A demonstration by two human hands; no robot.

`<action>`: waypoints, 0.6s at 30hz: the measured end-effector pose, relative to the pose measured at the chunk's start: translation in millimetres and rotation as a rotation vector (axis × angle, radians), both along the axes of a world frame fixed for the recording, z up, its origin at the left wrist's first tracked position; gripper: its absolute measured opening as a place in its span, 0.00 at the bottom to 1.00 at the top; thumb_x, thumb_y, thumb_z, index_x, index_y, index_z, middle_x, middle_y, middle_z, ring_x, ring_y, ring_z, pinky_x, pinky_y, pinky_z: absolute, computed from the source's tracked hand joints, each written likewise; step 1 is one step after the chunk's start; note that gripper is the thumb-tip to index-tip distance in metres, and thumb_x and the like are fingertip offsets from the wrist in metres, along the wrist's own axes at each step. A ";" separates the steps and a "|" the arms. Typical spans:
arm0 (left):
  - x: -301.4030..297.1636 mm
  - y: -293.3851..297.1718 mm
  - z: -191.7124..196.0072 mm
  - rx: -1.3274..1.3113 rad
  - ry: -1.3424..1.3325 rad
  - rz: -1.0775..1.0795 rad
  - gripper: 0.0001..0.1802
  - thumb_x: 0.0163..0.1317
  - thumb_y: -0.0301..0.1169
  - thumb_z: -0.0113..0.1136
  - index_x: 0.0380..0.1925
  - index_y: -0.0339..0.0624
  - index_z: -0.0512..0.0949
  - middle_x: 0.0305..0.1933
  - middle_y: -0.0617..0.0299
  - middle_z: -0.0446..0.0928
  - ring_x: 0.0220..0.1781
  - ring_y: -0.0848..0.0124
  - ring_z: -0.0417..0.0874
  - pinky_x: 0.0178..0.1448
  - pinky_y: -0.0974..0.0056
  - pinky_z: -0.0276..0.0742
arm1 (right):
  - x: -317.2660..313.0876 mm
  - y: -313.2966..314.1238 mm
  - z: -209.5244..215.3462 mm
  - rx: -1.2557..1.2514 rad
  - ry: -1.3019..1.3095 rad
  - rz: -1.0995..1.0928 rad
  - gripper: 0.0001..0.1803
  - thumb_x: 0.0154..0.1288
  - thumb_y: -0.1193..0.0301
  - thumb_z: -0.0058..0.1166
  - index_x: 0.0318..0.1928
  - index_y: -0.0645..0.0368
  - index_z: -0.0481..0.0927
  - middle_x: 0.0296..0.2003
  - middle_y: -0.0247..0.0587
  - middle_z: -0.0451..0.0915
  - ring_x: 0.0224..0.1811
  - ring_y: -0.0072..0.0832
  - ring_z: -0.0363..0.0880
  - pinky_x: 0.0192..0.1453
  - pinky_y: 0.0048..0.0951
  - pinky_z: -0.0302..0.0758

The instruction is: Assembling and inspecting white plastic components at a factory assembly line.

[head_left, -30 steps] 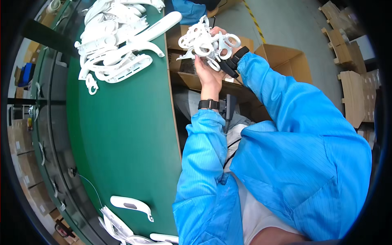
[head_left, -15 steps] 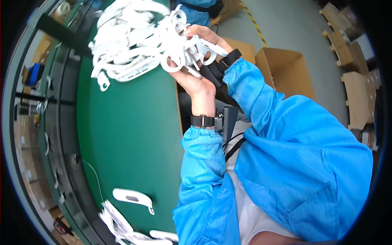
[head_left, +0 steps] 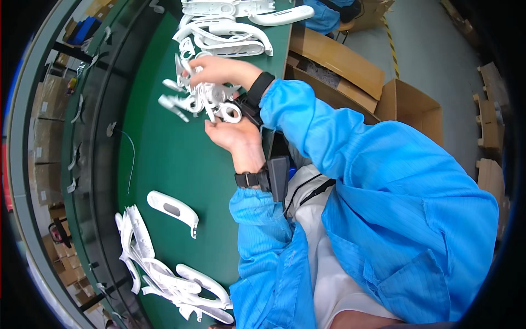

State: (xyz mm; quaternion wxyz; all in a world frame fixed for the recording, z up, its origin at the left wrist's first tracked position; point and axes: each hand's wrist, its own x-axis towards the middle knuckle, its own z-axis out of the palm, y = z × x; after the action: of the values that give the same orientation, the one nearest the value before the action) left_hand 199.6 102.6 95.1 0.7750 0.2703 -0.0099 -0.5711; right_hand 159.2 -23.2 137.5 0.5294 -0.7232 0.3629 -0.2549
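Observation:
A loose bunch of small white plastic parts with ring ends (head_left: 211, 96) is between my two hands over the green table (head_left: 181, 153). My left hand (head_left: 235, 140) is cupped palm up at the near side of the bunch; its fingertips are partly hidden under the parts. From the far side, my right hand (head_left: 222, 71) grips the bunch with bent fingers. A few pieces stick out toward the left, and I cannot tell whether they touch the table. Just beyond the hands lies a pile of long curved white plastic covers (head_left: 233, 41).
More curved white covers (head_left: 170, 279) are heaped at the near left, with a single cover (head_left: 172, 208) apart from them. Open cardboard boxes (head_left: 411, 104) stand to the right of the table. A thin cable (head_left: 133, 159) hangs at the left. Someone in blue (head_left: 323, 16) is at the far edge.
Both hands have come away from the big white pile with the bunch, now to the left over the green tabletop. The view has shifted, showing more of the near covers.

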 end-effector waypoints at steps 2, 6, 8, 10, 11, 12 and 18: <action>6.2 7.5 -10.1 0.048 -0.063 0.065 0.32 0.66 0.48 0.28 0.59 0.34 0.64 0.59 0.44 0.68 0.59 0.51 0.71 0.65 0.45 0.65 | 23.4 -6.0 -26.2 -0.291 0.062 -0.083 0.28 0.51 0.62 0.57 0.56 0.51 0.76 0.52 0.52 0.75 0.53 0.40 0.76 0.56 0.35 0.72; 11.1 30.1 7.7 0.093 -0.180 0.029 0.26 0.71 0.42 0.29 0.59 0.36 0.63 0.59 0.49 0.69 0.58 0.55 0.73 0.65 0.47 0.65 | 39.5 5.0 -11.3 -0.361 0.279 -0.088 0.29 0.51 0.63 0.55 0.57 0.48 0.76 0.51 0.55 0.74 0.53 0.45 0.75 0.55 0.37 0.72; 9.5 40.3 17.8 0.135 -0.220 0.033 0.25 0.71 0.41 0.32 0.60 0.36 0.62 0.59 0.49 0.69 0.57 0.55 0.73 0.65 0.47 0.65 | 40.9 -2.4 -13.3 -0.388 0.316 -0.068 0.28 0.51 0.63 0.55 0.57 0.47 0.76 0.52 0.54 0.74 0.53 0.45 0.75 0.55 0.37 0.73; 10.7 46.7 25.2 0.193 -0.387 -0.012 0.25 0.69 0.39 0.39 0.63 0.39 0.59 0.63 0.50 0.65 0.58 0.55 0.72 0.60 0.47 0.70 | 39.7 -14.2 -15.3 -0.420 0.298 -0.054 0.28 0.51 0.63 0.56 0.57 0.46 0.76 0.52 0.53 0.74 0.53 0.45 0.76 0.56 0.38 0.73; 11.3 49.3 31.7 0.201 -0.399 -0.001 0.25 0.69 0.39 0.39 0.63 0.39 0.59 0.63 0.50 0.65 0.58 0.55 0.72 0.60 0.47 0.70 | 38.4 -20.5 -16.1 -0.414 0.321 -0.044 0.27 0.51 0.63 0.56 0.56 0.47 0.77 0.52 0.52 0.74 0.53 0.44 0.76 0.56 0.39 0.73; 12.6 54.8 41.7 0.327 -0.611 -0.097 0.29 0.68 0.36 0.44 0.66 0.40 0.53 0.66 0.51 0.59 0.57 0.55 0.73 0.54 0.50 0.74 | 36.9 -19.3 -12.9 -0.438 0.349 -0.006 0.27 0.50 0.63 0.56 0.55 0.47 0.77 0.51 0.52 0.75 0.52 0.44 0.77 0.55 0.39 0.73; 40.0 44.9 75.3 0.595 -1.847 -0.003 0.33 0.59 0.31 0.57 0.64 0.36 0.58 0.65 0.42 0.55 0.54 0.56 0.73 0.46 0.60 0.77 | -15.0 -35.1 8.7 -0.494 0.182 0.075 0.20 0.56 0.66 0.52 0.50 0.54 0.79 0.40 0.45 0.81 0.41 0.38 0.80 0.45 0.36 0.75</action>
State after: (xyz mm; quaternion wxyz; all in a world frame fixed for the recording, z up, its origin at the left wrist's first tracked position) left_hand 239.6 147.5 170.4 0.3611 0.7974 -0.4699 -0.1142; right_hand 144.1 -58.3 146.2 0.3112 -0.8635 0.3087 -0.2495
